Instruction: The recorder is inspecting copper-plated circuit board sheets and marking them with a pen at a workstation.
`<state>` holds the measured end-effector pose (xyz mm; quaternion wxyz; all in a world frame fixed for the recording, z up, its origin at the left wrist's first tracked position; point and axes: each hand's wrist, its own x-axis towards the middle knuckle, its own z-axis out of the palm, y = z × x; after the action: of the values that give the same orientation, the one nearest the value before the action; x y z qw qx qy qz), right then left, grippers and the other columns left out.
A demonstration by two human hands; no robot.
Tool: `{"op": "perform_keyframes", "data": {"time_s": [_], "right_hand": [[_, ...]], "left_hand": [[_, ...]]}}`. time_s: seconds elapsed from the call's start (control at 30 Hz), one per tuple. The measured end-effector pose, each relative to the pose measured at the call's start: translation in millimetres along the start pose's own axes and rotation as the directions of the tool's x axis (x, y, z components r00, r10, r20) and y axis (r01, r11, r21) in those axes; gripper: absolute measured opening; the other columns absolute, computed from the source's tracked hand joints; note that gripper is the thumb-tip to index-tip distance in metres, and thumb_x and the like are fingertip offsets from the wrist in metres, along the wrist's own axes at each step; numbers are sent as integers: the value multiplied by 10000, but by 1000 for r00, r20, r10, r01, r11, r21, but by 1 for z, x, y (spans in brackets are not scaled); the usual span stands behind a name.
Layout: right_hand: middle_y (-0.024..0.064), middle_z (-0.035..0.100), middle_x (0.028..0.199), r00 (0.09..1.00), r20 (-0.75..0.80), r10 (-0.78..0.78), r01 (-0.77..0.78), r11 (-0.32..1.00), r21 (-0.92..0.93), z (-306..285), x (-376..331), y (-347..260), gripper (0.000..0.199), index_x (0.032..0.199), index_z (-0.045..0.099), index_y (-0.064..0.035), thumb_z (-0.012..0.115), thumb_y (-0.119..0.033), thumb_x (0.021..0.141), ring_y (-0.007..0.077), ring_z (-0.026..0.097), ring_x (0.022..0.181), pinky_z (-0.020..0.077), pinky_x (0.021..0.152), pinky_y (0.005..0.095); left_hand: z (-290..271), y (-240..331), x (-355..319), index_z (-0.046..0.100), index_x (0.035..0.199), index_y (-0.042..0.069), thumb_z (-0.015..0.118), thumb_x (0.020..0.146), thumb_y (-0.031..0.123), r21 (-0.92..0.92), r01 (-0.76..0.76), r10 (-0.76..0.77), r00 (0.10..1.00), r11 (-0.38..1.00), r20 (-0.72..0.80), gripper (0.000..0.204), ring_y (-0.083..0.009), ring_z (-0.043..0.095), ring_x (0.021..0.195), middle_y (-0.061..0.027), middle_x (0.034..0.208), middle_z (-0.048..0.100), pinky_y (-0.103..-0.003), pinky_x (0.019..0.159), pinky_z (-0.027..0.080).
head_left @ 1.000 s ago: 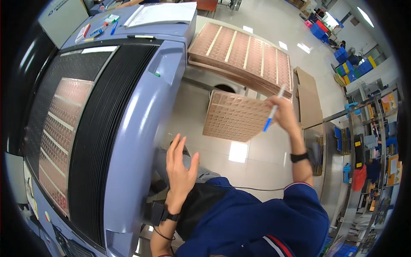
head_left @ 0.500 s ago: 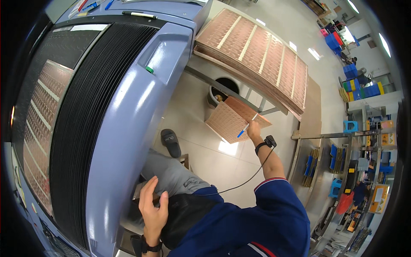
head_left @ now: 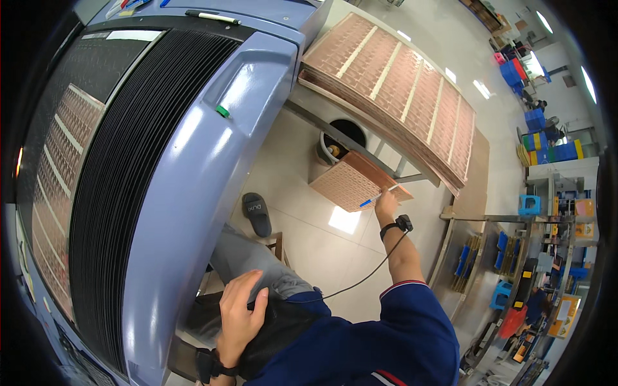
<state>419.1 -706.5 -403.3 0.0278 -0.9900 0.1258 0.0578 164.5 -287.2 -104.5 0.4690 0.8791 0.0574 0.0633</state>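
Note:
Over at the centre right, my right hand (head_left: 385,204) has its fingers closed around a slim white pen (head_left: 380,196) with a blue end. Directly beyond it, a copper-coloured patterned panel (head_left: 344,185) slopes down below the table, overlapping another copper sheet (head_left: 371,167). Whether my right fingers also grip the panel's edge cannot be made out. My left hand (head_left: 241,315) is empty above my lap, fingers loosely extended and thumb apart. It is nearest to the rounded blue-grey front of the machine (head_left: 170,212). Both wrists wear black bands, and a cable trails from the right one.
A thick stack of copper panels (head_left: 393,83) lies on the metal-framed table. Beneath stands a round bin (head_left: 326,151). Black bellows (head_left: 138,161) adjoin another panel (head_left: 55,180) inside the machine. A slipper (head_left: 256,214) rests on the floor. Shelving (head_left: 508,257) lines the right.
My right hand has shifted slightly right and down with the pen. The patterned panel looks a little flatter. My left hand has moved slightly right, still empty.

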Motion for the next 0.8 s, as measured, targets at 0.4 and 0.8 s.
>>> {"op": "perform_keyframes", "data": {"time_s": [0.4, 0.8], "right_hand": [[259, 604, 1307, 708, -464, -532, 701, 608, 373, -107, -83, -114, 496, 1317, 595, -45, 703, -31, 833, 401, 590, 1208, 524, 944, 448], [210, 669, 1151, 463, -736, -493, 597, 788, -153, -240, 30, -126, 398, 1177, 649, -89, 750, -287, 848, 415, 631, 1084, 497, 961, 480]], "left_hand": [[-13, -1, -20, 670, 1099, -40, 697, 840, 36, 15, 35, -34, 999, 999, -35, 271, -383, 667, 979, -211, 1062, 701, -428, 873, 520], [-14, -2, -42, 681, 1091, -15, 703, 840, 41, -76, -89, 82, 992, 993, -95, 259, -360, 676, 929, -175, 1034, 716, -415, 835, 520]]}}
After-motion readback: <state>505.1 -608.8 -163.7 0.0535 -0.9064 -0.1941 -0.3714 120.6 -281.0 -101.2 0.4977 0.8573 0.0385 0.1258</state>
